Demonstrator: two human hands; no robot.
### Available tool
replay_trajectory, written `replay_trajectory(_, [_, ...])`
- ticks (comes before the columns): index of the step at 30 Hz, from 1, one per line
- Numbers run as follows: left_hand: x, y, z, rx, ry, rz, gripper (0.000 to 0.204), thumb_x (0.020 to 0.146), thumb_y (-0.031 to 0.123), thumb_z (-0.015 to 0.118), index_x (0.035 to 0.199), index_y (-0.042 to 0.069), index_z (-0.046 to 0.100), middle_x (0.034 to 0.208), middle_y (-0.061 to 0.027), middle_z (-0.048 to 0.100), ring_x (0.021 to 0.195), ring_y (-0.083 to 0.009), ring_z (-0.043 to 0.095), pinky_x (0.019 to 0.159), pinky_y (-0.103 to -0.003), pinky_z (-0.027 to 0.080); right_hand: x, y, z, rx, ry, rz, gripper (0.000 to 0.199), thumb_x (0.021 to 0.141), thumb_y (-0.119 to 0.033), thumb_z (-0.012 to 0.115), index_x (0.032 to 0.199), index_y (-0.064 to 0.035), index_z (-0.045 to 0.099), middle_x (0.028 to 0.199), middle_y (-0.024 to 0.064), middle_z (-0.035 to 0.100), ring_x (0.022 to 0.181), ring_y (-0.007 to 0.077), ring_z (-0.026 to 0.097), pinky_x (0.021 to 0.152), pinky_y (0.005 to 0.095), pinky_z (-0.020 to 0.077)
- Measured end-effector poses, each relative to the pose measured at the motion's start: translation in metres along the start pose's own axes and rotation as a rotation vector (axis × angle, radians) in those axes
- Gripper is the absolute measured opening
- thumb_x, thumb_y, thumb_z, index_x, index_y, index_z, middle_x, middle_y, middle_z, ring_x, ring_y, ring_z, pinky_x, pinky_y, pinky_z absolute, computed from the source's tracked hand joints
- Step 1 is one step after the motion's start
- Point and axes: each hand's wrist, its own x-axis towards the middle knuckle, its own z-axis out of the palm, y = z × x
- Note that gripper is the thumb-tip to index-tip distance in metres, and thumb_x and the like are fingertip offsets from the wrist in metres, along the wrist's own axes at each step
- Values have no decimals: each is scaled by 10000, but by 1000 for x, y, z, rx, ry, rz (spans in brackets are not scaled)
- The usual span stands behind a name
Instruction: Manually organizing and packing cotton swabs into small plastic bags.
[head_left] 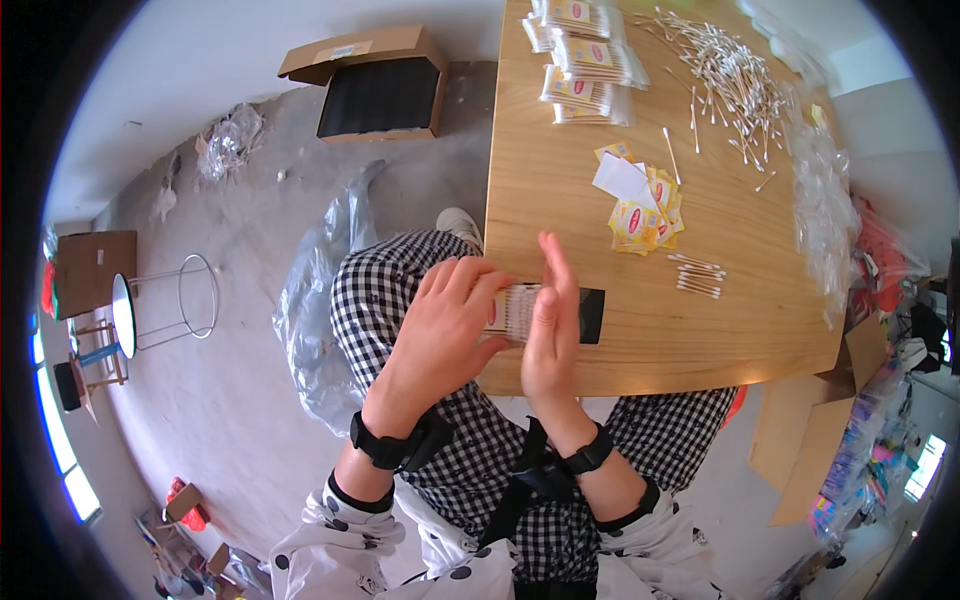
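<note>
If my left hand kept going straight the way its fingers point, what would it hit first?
Past the swab bundle it grips, your left hand would most likely meet your right hand, just to its right. Their depths are hard to compare in this one view.

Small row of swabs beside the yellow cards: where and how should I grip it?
I'd probably pinch the row of swabs mid-stick from above, across its near and far sides: the swabs lie roughly parallel, running left to right, with bare table in front.
</note>
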Motion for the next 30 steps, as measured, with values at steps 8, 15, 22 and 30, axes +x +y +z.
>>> replay_trajectory(8, [9,1,-2,-66,-8,24,426,675,155,740,1037,8,572,1050,-146,564,998,-340,552,856,-390,466,-4,2,3,412,85,82,587,1015,-385,335,1418,38,285,1476,199,308,1391,281,260,1141,373,181])
replay_trajectory(15, [25,3,-14,57,-112,-308,328,719,231,701,958,34,595,876,-140,626,822,-324,622,709,-381,489,-26,-15,-8,309,208,80,501,1006,-314,378,1381,15,340,1409,165,384,1319,240,347,1089,380,256])
replay_trajectory(22, [-13,6,-69,148,-214,-533,257,719,200,698,892,22,629,877,-160,652,797,-308,637,677,-367,488,-66,-33,-42,202,99,250,421,1010,-243,405,1348,3,364,1314,151,473,1024,195,565,882,293,439])
replay_trajectory(30, [-17,98,-2,-510,126,-88,261,672,-7,751,904,47,646,927,-67,635,955,-275,568,799,-365,461,-84,-80,-90,900,-101,548,513,1019,-344,359,1401,-4,325,1319,170,475,1111,239,587,914,364,523])
